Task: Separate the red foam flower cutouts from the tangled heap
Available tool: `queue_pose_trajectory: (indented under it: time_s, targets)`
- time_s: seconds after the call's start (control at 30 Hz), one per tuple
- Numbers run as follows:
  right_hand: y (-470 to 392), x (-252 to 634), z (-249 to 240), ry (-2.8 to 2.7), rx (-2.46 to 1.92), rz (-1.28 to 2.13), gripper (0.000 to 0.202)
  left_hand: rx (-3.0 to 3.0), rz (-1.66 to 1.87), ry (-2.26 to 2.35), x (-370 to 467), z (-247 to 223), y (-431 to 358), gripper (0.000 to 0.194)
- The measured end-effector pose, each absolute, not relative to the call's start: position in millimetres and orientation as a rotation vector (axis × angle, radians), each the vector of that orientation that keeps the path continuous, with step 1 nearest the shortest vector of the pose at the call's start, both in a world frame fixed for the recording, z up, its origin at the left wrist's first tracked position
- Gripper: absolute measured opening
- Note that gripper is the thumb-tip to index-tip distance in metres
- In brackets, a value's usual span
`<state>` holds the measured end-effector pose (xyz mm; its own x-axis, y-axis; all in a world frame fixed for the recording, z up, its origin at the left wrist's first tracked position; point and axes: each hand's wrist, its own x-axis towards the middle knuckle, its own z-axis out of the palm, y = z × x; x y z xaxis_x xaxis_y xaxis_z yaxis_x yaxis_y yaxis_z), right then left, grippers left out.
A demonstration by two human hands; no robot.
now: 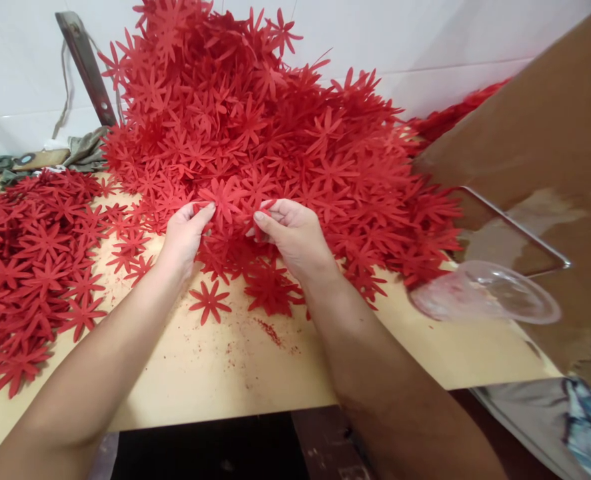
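My left hand [188, 230] pinches the edge of a red flower cutout [227, 200] between thumb and fingers. Close by on the right, my right hand [288, 230] is closed with its thumb against the fingers, on a small red petal piece [268, 205]. Whether that piece belongs to the same cutout I cannot tell. Behind both hands rises a big heap of red flower cutouts [255, 120]. A single cutout [210, 302] lies flat on the table below the hands, beside a small stack of cutouts [273, 290].
A second pile of cutouts [25, 267] covers the left of the pale table [185, 387]. On the right, a clear plastic cup [480, 293] lies on its side by a brown board [540, 167] with a metal wire handle. Red crumbs [269, 331] dot the tabletop. A metal bar [88, 70] stands back left.
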<state>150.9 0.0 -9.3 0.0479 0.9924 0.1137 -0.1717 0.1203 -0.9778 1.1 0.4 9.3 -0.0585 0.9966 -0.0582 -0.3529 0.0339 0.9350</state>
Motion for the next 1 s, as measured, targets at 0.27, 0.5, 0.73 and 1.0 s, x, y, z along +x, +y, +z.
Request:
queue_pose_trajectory:
  time_s: [0.27, 0.5, 0.73, 1.0]
  targets:
    - [-0.7, 147.4, -5.9, -1.001, -0.994, 1.191, 0.014, 0.893, 1.377, 0.977, -0.5, 9.2, 0.0, 0.012]
    - [-2.0, 144.7, -6.2, -1.023, -1.044, 1.168, 0.023, 0.893, 1.372, 0.974, 0.6, 9.0, -0.1, 0.012]
    - [-3.7, 148.3, -6.8, -1.172, -1.113, 1.022, 0.044, 0.911, 1.345, 0.937, 1.5, 11.0, -2.3, 0.016]
    - [-1.3, 147.2, -9.7, -1.075, -0.982, 1.089, 0.029, 1.009, 1.193, 0.839, 1.0, 16.7, -8.1, 0.022]
